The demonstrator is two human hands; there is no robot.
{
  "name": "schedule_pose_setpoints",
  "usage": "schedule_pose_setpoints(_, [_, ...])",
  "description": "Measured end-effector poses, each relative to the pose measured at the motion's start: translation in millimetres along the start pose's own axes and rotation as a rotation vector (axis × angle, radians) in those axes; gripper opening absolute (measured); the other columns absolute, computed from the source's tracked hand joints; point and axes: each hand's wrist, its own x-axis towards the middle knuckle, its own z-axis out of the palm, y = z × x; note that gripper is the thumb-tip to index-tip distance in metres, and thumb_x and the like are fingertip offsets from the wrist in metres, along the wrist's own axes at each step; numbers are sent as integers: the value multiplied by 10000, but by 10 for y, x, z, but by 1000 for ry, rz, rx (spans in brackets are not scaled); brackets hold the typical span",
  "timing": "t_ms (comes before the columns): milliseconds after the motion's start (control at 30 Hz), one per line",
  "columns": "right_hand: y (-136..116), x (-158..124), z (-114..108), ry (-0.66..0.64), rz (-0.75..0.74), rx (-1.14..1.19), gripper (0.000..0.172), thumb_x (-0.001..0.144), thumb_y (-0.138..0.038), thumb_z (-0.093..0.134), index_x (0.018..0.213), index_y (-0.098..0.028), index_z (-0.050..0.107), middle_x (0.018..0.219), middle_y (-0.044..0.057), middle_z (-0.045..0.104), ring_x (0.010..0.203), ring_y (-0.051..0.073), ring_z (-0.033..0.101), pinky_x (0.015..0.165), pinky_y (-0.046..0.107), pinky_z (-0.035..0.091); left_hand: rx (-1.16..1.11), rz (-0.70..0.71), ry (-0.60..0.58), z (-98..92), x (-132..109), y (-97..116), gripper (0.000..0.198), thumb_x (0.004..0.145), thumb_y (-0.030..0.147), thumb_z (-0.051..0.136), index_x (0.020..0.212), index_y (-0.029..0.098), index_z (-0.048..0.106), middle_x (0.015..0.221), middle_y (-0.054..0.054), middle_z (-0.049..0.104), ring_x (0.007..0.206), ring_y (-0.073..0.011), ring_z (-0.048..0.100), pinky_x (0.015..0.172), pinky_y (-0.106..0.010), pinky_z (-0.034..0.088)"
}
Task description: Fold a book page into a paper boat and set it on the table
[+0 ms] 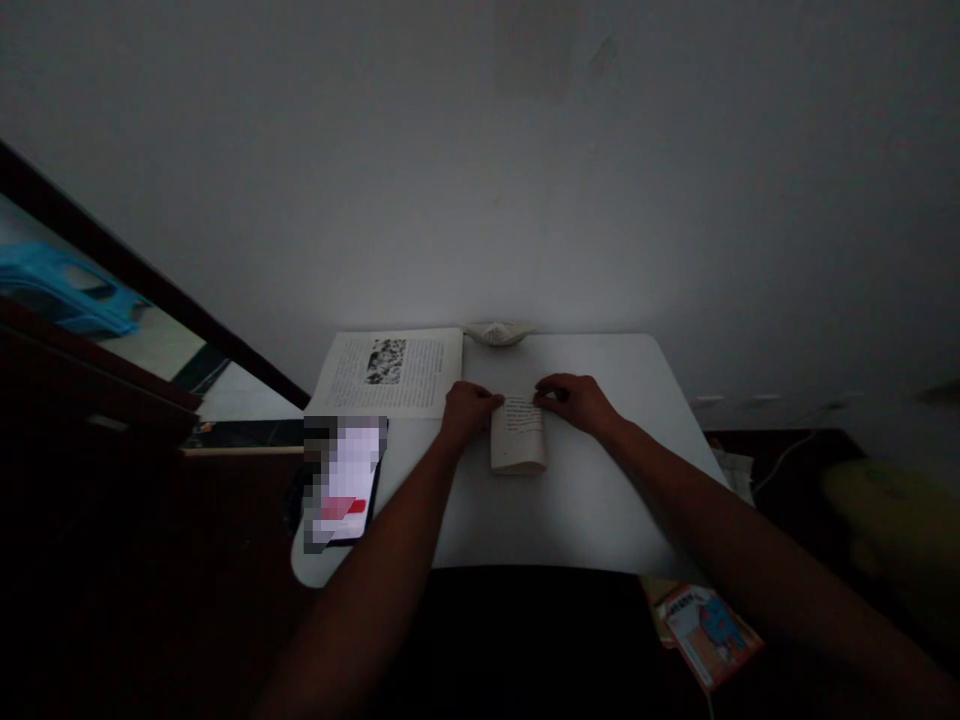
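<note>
A folded sheet of printed paper [519, 440] lies in the middle of the white table, its lower edge bulging slightly open. My left hand [471, 410] pinches its upper left corner between thumb and fingers. At the upper right corner, my right hand [574, 398] has its thumb and fingertips closed on the paper's edge. Against the wall behind the hands stands a folded paper boat [496, 333]. Flat printed pages [386, 375] with a dark picture lie to the left of my left hand.
A phone [349, 480] with a lit, partly blurred screen rests at the left of the white table [615, 500]. The wall [480, 200] rises right behind the table. Below the front right edge is a colourful booklet [712, 635]. A blue plastic object [67, 290] shows at far left.
</note>
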Motion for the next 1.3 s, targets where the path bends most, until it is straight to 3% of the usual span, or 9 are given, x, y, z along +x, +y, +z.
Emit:
schedule_pose_setpoints(533, [6, -53, -19, -22, -67, -46, 298, 745, -401, 656, 984, -222, 664, 879, 34, 699, 615, 140, 541, 635, 283, 444, 8, 44, 33, 29, -9, -29, 281, 722, 343, 654, 835, 99, 735, 682, -99, 704, 650, -169, 654, 608, -236, 470])
schedule_pose_setpoints(800, [-68, -158, -57, -54, -109, -137, 369, 715, -402, 692, 1032, -218, 647, 958, 73, 674, 748, 192, 568, 733, 342, 455, 21, 62, 50, 34, -29, -29, 279, 727, 341, 651, 829, 96, 737, 701, -109, 708, 695, -186, 662, 631, -249, 476])
schedule_pose_setpoints(967, [-130, -229, -67, -67, -162, -186, 458, 706, -405, 697, 1109, -211, 598, 1039, 85, 659, 894, 243, 553, 823, 411, 422, 34, 66, 49, 24, -32, -21, 268, 724, 330, 649, 815, 94, 739, 732, -117, 714, 705, -187, 666, 636, -251, 482])
schedule_pose_setpoints(1300, [-156, -298, -89, -127, -188, -283, 671, 664, -517, 690, 1222, -194, 506, 1110, 106, 610, 976, 269, 517, 861, 424, 389, 50, 65, 55, 36, -33, -17, 259, 732, 327, 638, 827, 106, 735, 773, -111, 718, 716, -180, 667, 666, -255, 488])
